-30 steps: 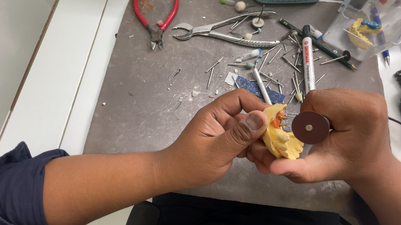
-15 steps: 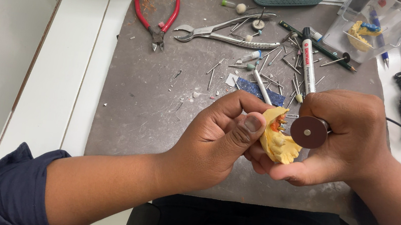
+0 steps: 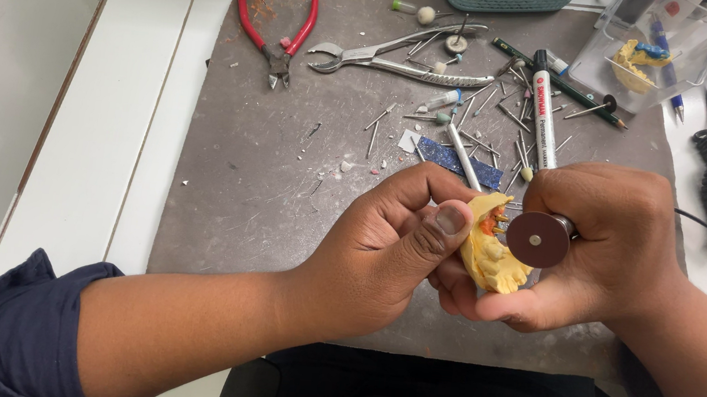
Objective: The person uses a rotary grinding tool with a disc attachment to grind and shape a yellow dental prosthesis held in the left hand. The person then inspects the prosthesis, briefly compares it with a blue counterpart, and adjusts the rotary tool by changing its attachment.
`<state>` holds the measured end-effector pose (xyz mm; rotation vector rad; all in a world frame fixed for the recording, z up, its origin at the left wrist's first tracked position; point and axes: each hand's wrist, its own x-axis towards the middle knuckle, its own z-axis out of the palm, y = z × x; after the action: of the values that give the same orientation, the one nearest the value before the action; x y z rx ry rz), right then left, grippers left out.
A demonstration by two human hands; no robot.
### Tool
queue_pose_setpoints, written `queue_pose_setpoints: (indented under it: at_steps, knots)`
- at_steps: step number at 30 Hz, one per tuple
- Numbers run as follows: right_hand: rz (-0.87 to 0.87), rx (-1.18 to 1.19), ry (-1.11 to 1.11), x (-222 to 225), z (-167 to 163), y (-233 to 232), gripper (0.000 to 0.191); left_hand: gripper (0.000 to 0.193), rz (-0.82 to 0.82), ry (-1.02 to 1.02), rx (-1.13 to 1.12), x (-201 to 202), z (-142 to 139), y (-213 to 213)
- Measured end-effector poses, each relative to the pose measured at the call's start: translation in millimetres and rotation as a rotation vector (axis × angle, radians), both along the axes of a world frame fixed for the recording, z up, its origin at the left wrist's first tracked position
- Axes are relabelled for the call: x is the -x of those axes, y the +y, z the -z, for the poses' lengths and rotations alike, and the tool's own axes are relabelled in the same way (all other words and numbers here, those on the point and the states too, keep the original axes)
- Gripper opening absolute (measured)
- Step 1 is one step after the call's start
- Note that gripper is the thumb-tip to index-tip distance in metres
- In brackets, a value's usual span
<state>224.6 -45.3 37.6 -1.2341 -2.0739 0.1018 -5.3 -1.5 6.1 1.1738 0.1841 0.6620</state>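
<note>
Yellow tooth model (image 3: 493,257) sits between both hands, low over the grey mat (image 3: 266,189); the left hand (image 3: 383,251) is closed on it, with the thumb (image 3: 438,230) pressed on its left side and the fingers curled under it. Right hand (image 3: 610,241) is wrapped tight around a tool with a round brown disc (image 3: 538,239), and the disc touches the model's right edge. Farther up the mat lie small metal bits (image 3: 469,119), a marker (image 3: 543,118), silver pliers (image 3: 387,56) and red cutters (image 3: 276,34).
</note>
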Motion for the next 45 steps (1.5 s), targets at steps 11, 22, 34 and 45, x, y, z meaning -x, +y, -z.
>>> queue_pose_setpoints:
  at_steps: [11,22,34,45]
  knots:
    - [0.003,0.012,0.016,-1.7,1.7,-0.2,0.073,0.040,0.009,-0.003,0.005,0.4,-0.4,0.2]
    - [0.010,0.015,0.004,-2.3,2.6,0.9,0.072,0.041,0.035,-0.008,0.071,0.1,-0.3,-0.1]
    - [0.009,0.029,0.022,-3.9,4.5,0.8,0.070,0.038,0.046,0.001,0.067,0.4,-1.7,0.2]
    - [0.000,0.028,0.024,-4.4,4.6,0.8,0.070,0.038,0.056,0.003,0.077,0.5,-3.0,0.2]
